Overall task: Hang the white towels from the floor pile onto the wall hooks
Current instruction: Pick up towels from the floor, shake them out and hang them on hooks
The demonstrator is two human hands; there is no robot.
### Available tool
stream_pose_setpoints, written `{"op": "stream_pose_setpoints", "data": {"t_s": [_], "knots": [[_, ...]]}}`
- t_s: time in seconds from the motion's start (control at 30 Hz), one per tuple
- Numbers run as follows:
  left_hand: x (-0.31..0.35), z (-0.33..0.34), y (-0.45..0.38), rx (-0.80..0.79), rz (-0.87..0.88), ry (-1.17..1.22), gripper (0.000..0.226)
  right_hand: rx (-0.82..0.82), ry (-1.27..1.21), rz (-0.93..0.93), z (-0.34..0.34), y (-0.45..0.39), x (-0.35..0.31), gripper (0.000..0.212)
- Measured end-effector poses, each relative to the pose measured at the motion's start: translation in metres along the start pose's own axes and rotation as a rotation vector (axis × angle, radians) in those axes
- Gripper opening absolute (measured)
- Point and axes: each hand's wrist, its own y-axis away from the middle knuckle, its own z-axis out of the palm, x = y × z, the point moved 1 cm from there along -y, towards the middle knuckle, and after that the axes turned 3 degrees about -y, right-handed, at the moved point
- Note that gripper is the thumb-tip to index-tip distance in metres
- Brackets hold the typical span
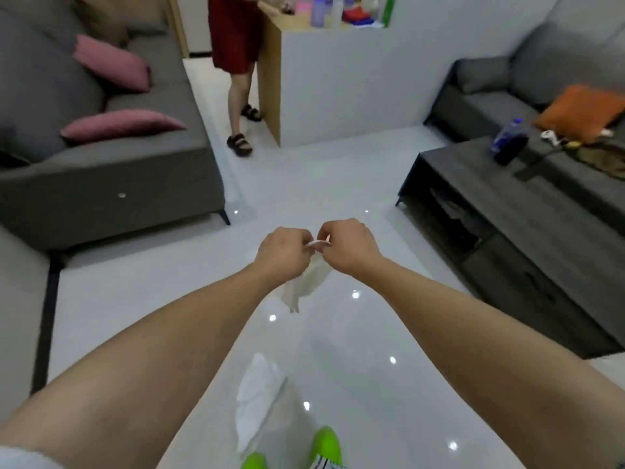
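Both hands are raised together in front of the body, arms outstretched. By the left hand [282,253] and the right hand [348,245], the top edge of a small white towel [309,280] is pinched with curled fingers, the knuckles nearly touching. The towel is held in the air above the floor, hanging down below the hands as a soft, crumpled, narrow fold; its lower end tapers to a loose point.

Lower down, between the forearms, a second white towel [258,397] is seen lying on the floor, rumpled and elongated, its cloth matte against the glossy tile. Just beside its near end, two bright green shoes [324,443] are visible at the bottom edge.

The floor [338,184] is made of pale, polished tile in which small round ceiling lights are mirrored. To the left, a grey fabric sofa [111,184] with squared cushions is placed, and two pink pillows [118,125] are laid on it. To the right, a low dark wood-grain bench [507,211] is set, with a dark bottle [509,143] with a blue cap standing on it. Behind it, another grey sofa with an orange cushion [581,111] is seen. Further back, a white partition wall [355,79] with a light wooden edge is topped by blurred bottles, and a person in a dark red garment [233,32] and black sandals is stood next to it.
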Motion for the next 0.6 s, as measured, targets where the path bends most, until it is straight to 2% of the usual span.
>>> {"op": "stream_pose_setpoints", "data": {"t_s": [0.17,0.27,0.37,0.6], "knots": [[0.071,-0.052,-0.009,0.117,0.257,-0.043,0.028,0.265,0.021,0.105,-0.086,0.030,0.006,0.017],[0.110,-0.069,-0.007,0.166,0.371,-0.039,0.017,0.459,0.067,0.150,-0.121,0.055,0.013,0.017],[0.152,-0.074,-0.002,0.197,0.487,-0.041,0.009,0.613,0.225,0.156,-0.152,0.085,0.024,0.017],[0.259,-0.058,0.030,0.199,0.735,-0.068,0.011,0.773,0.379,0.199,-0.209,0.166,0.064,0.018]]}}
